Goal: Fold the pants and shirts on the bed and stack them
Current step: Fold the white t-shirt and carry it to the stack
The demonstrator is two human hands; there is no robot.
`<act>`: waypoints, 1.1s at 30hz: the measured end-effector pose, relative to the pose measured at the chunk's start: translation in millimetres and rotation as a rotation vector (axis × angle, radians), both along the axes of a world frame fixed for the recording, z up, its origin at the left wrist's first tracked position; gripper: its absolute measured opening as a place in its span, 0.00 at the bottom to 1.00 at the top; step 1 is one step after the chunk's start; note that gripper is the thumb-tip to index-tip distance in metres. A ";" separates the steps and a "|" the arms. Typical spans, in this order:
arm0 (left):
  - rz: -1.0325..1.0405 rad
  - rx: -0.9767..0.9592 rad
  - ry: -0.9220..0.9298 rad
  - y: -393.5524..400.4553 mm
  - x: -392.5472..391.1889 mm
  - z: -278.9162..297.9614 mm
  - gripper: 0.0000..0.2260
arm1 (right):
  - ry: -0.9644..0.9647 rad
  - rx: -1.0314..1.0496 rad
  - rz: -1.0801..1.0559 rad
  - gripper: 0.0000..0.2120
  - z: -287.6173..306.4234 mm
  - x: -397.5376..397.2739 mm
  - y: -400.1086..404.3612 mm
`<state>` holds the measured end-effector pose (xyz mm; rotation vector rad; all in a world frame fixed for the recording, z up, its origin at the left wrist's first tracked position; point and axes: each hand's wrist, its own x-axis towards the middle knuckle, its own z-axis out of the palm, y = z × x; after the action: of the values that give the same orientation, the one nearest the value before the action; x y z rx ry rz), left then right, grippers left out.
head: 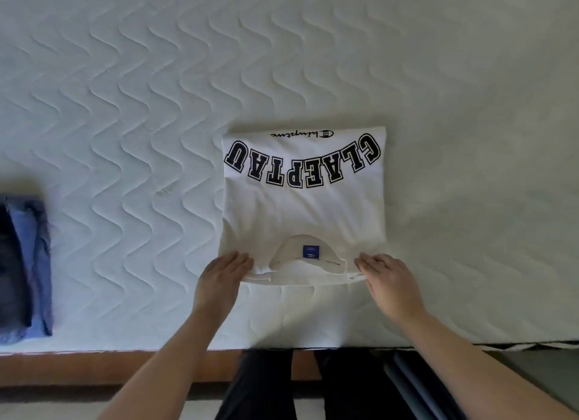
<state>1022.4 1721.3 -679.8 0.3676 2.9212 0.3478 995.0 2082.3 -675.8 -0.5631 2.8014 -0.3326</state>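
A white shirt (304, 209) with black block letters lies folded into a rectangle on the white quilted bed (156, 106), collar and blue label toward me. My left hand (224, 278) rests on its near left corner, fingers flat and curled over the edge. My right hand (388, 278) lies on the near right corner in the same way. Whether either hand pinches the fabric is unclear. A folded blue and dark garment stack (23, 269) sits at the far left edge of the view.
The bed's near edge runs across the lower view, with a brown wooden frame (94, 366) below it. My dark trouser legs (313, 385) stand against the frame. Open mattress stretches beyond and to both sides of the shirt.
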 end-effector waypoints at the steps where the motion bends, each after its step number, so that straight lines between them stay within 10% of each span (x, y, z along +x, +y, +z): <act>1: -0.010 -0.037 -0.046 3.1 8.6 -3.7 0.24 | -0.017 0.023 -0.005 0.26 -4.3 6.0 0.3; 6: 0.047 -0.090 -0.224 25.4 47.1 -11.4 0.23 | -0.126 0.065 -0.059 0.23 -16.7 31.9 1.2; 15: 1.101 0.420 -0.542 7.7 13.0 -22.0 0.19 | -0.516 -0.324 -0.982 0.14 -32.3 -12.0 10.0; 24: 0.908 0.527 -0.801 -18.9 -7.2 -31.3 0.18 | -0.588 -0.177 -0.972 0.09 -34.1 -9.4 12.8; 33: 0.678 0.252 -0.589 -91.4 -56.6 -11.2 0.14 | -0.886 -0.453 -1.173 0.06 -30.5 55.5 -60.0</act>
<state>965.8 1629.9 -691.0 -0.6174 2.3255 0.7611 1050.4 2022.3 -706.3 0.9992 1.8381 -1.0922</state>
